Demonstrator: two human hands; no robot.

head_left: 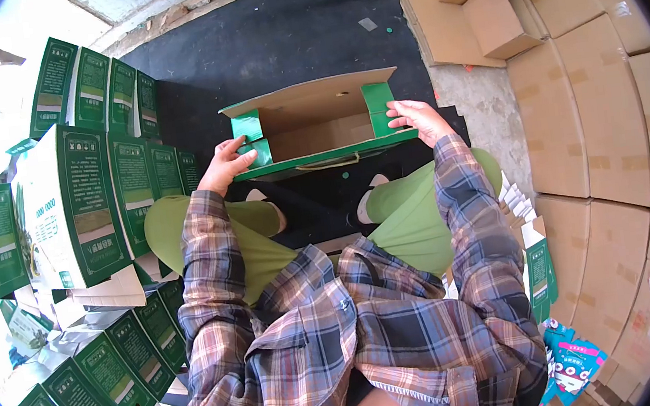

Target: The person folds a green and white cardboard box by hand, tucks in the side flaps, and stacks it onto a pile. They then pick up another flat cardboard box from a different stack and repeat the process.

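Note:
An open green cardboard box point(309, 136) lies in front of my knees, its brown inside showing. A long flap stands up along its far side, and green end flaps are at its left and right. My left hand point(226, 164) is at the left end, with thumb and fingers on the green flap there. At the right end, my right hand point(421, 118) touches the other green flap with its fingers stretched out. A thin string handle point(329, 164) shows on the near side of the box.
Many green boxes point(93, 205) stand stacked on the left. Brown cartons point(613, 130) form a wall on the right. Open brown cartons point(492, 19) lie at the back right. A black mat point(274, 40) covers the floor ahead. Teal and pink packaging point(572, 363) is at the lower right.

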